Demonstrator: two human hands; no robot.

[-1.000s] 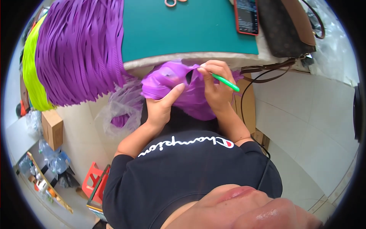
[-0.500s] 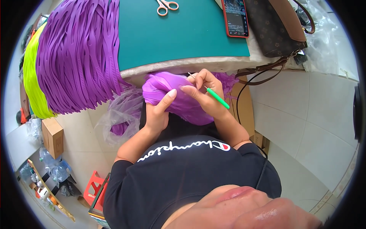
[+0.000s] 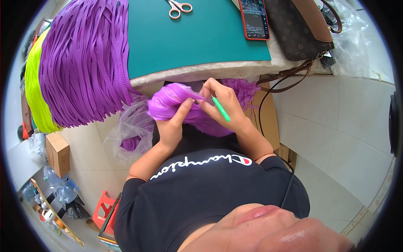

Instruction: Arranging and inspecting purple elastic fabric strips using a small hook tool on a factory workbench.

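In front of my chest my left hand (image 3: 171, 128) grips a folded bundle of purple rubber straps (image 3: 164, 103), its thumb pressed on top. My right hand (image 3: 226, 103) holds a slim tool with a green handle (image 3: 221, 109) and a thin metal shaft; its tip is hidden by my fingers. The same fingers pinch a purple edge pulled out from the bundle toward the right. More of the purple rubber hangs below and between both hands, over my lap.
A thick row of purple straps (image 3: 84, 63) drapes over the table's left edge, beside yellow-green ones (image 3: 38, 84). On the green mat (image 3: 197, 42) lie scissors (image 3: 179, 8) and a phone (image 3: 255, 21). A brown handbag (image 3: 300, 29) stands at the right. Clear plastic bags (image 3: 132, 130) hang below the table.
Both hands and the bundle have shifted slightly left. My right fingers now draw a purple edge away from the bundle, and the green handle stands steeper.
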